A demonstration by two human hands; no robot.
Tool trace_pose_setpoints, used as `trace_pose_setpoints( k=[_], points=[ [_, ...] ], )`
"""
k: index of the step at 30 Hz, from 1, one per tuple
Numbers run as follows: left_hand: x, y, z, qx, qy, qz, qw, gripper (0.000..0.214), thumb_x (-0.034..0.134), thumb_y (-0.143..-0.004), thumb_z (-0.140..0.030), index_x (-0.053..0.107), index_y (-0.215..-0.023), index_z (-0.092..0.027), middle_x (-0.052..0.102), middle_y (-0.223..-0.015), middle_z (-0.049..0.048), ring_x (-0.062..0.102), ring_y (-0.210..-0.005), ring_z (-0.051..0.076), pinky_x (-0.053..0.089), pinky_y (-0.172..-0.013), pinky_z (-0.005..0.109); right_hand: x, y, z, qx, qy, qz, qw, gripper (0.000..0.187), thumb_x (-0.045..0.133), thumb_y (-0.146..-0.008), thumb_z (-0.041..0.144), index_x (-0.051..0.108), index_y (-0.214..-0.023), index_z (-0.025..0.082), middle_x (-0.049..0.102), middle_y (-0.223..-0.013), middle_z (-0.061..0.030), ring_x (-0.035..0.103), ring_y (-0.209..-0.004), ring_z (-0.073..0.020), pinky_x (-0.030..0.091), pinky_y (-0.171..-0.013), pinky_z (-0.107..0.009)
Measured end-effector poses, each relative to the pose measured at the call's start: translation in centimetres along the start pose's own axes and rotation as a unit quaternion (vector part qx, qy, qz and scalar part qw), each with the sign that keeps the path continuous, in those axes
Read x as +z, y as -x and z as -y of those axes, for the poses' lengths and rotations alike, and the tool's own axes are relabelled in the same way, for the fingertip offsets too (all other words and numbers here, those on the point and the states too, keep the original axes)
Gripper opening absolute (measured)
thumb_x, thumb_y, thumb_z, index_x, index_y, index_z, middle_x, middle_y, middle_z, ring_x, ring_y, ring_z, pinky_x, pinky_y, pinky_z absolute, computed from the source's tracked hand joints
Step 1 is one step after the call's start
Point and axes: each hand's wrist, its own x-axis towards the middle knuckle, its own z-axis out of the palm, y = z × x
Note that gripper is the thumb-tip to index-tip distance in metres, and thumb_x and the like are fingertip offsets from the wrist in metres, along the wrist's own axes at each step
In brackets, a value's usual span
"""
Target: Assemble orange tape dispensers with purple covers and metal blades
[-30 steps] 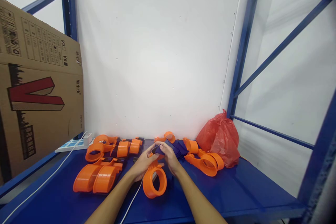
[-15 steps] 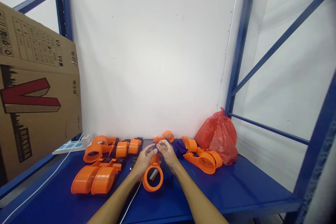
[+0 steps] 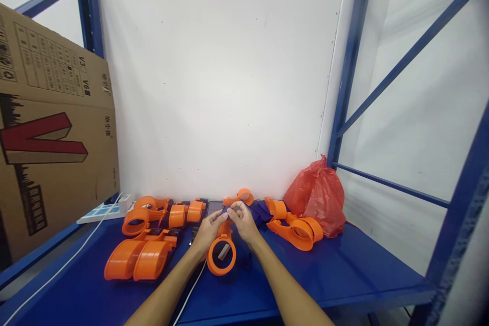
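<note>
My left hand [image 3: 207, 233] and my right hand [image 3: 243, 223] meet over the top of an orange ring-shaped plastic part [image 3: 221, 256] that stands on the blue shelf [image 3: 336, 270]. The fingertips of both hands pinch together at a small dark piece just above the ring; I cannot make out what it is. A grey strip shows inside the ring. A pile of dark blue pieces [image 3: 262, 212] lies just behind my right hand.
More orange ring parts lie at the left [image 3: 137, 260], at the back [image 3: 168, 212] and at the right [image 3: 296, 226]. A red plastic bag [image 3: 317, 197] sits by the blue upright. A cardboard box [image 3: 46, 132], a power strip [image 3: 105, 210] and a white cable [image 3: 57, 268] are at the left.
The orange ring and both hands have drawn slightly back and up on the shelf; the ring now faces me more squarely. The camera view shifted a little.
</note>
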Motion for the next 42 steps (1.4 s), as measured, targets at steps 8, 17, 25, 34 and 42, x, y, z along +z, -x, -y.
trace_pose_setpoints(
  k=[8,17,25,34,42],
  points=[
    [-1.3,-0.4,-0.3,-0.027,0.049,-0.026,0.998,0.055,0.072,-0.076,-0.061,0.075,-0.096,-0.01,0.078,-0.084,0.0137,0.071,-0.07,0.023,0.054,-0.064,0.03,-3.5,-0.2,0.0,-0.088,0.462,-0.178,0.864,0.026,0.051,-0.096,0.035,0.07,-0.104,0.018,0.07,-0.107,-0.0165,0.058,-0.105,-0.0324,0.042,-0.09,-0.045],
    [-1.5,-0.5,-0.3,-0.012,0.14,-0.007,0.99,0.032,0.076,-0.079,-0.04,0.064,-0.099,-0.018,0.074,-0.099,0.0089,0.072,-0.085,0.02,0.058,-0.076,0.031,-6.2,-0.3,0.1,0.003,0.731,-0.192,0.655,0.019,0.06,-0.086,0.015,0.078,-0.083,0.015,0.066,-0.104,-0.0223,0.052,-0.106,-0.037,0.034,-0.083,-0.047],
    [-1.1,0.1,-0.7,-0.024,0.139,0.012,0.99,0.033,0.078,-0.079,-0.041,0.065,-0.098,-0.018,0.074,-0.093,0.0075,0.073,-0.08,0.02,0.058,-0.073,0.03,-7.1,-0.7,0.9,-0.062,0.616,-0.246,0.745,0.025,0.048,-0.097,0.021,0.073,-0.094,0.018,0.071,-0.094,-0.0173,0.059,-0.098,-0.0319,0.037,-0.085,-0.044],
    [-0.5,0.6,-1.1,-0.027,0.125,0.08,0.989,0.044,0.08,-0.079,-0.037,0.066,-0.115,-0.016,0.075,-0.114,0.0148,0.074,-0.098,0.025,0.056,-0.088,0.035,-5.5,-0.9,1.4,-0.017,0.115,-0.057,0.992,0.033,0.07,-0.08,0.052,0.061,-0.078,0.02,0.057,-0.06,0.003,0.05,-0.053,-0.014,0.038,-0.054,-0.026],
    [-0.8,0.9,-0.9,-0.018,0.125,0.139,0.982,0.037,0.081,-0.077,-0.032,0.069,-0.108,-0.016,0.075,-0.111,0.0152,0.073,-0.091,0.024,0.056,-0.082,0.033,-4.8,0.9,4.0,0.281,-0.105,0.112,0.947,0.044,0.051,-0.091,0.061,0.067,-0.091,0.019,0.072,-0.081,-0.0055,0.07,-0.075,-0.0213,0.054,-0.062,-0.03]
  ],
)
